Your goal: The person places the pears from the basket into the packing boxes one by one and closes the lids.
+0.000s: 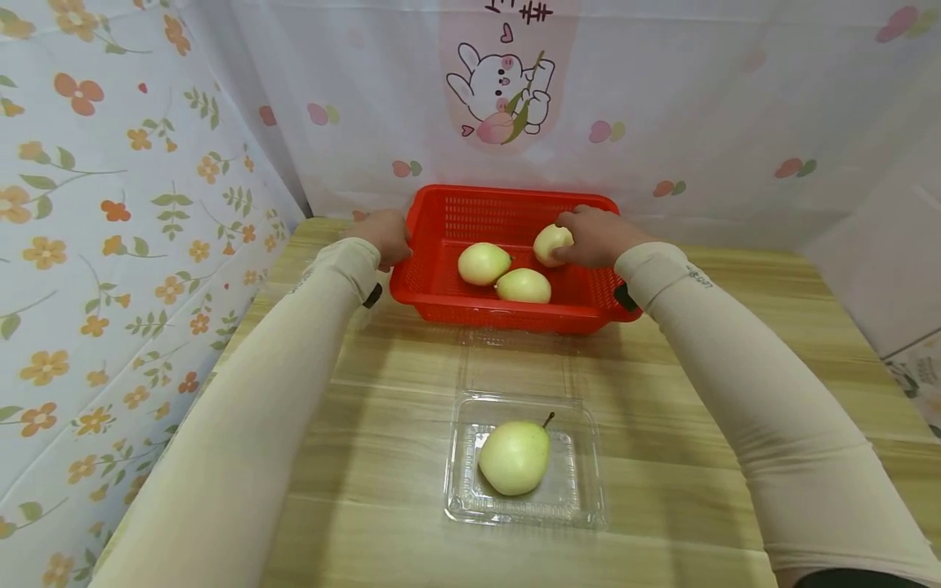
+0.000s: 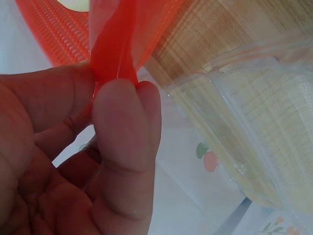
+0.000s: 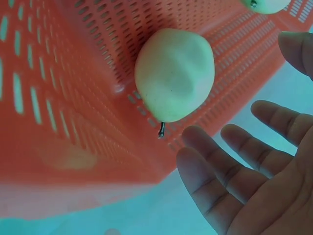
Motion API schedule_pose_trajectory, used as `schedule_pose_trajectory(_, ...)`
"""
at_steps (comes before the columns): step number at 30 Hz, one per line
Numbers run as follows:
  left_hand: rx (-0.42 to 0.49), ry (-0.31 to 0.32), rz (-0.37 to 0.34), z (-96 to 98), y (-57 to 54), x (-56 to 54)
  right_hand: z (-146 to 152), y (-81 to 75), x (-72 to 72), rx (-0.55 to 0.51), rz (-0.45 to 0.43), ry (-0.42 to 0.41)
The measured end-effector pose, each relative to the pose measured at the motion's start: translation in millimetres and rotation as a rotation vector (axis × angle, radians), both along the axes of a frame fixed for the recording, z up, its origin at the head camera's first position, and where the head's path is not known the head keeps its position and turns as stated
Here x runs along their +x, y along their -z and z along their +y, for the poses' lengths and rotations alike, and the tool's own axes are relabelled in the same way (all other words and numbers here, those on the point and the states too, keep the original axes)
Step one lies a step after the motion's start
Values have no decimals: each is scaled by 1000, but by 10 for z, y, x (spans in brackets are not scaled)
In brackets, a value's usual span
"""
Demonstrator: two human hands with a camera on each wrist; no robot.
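Observation:
My left hand pinches the rim of the red plastic basket at its left end. In the left wrist view, the thumb presses on the red rim. Three pale yellow pears sit in the basket: one pear left of centre, another pear in front, and a third pear at the right. My right hand reaches over that third pear. In the right wrist view, its fingers are spread and apart from the nearest pear, whose stem points toward them.
In front of the basket, a clear plastic clamshell box lies with its lid folded back. Inside it is one pear with a dark stem. A patterned curtain stands behind the wooden table.

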State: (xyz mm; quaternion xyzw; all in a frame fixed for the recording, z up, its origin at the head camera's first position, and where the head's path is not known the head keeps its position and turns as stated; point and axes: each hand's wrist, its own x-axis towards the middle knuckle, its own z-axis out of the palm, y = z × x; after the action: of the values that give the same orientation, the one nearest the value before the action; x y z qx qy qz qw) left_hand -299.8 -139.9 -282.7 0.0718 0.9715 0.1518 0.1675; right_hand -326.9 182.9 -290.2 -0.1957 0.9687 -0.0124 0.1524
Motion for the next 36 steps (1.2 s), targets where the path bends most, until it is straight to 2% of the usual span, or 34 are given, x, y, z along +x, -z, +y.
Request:
schedule_pose_trajectory(4,-9,2,5,14,13,-2,-16,5,-34,2,-19,15)
schedule_pose_trajectory(12,4,-35,0,13,36,-18,-79,43,-73,-2,-52,33)
schedule_pose_trajectory(25,22,-56,-10,31,55,-34,-72,250,-266,-5,-44,62)
schedule_pose_trajectory(31,20,-34,-6,35,77,-47,-80,311,-321,1,-85,128)
schedule_pose_trajectory(36,21,-45,-14,21,69,-55,-101,325,-352,-5,-110,160)
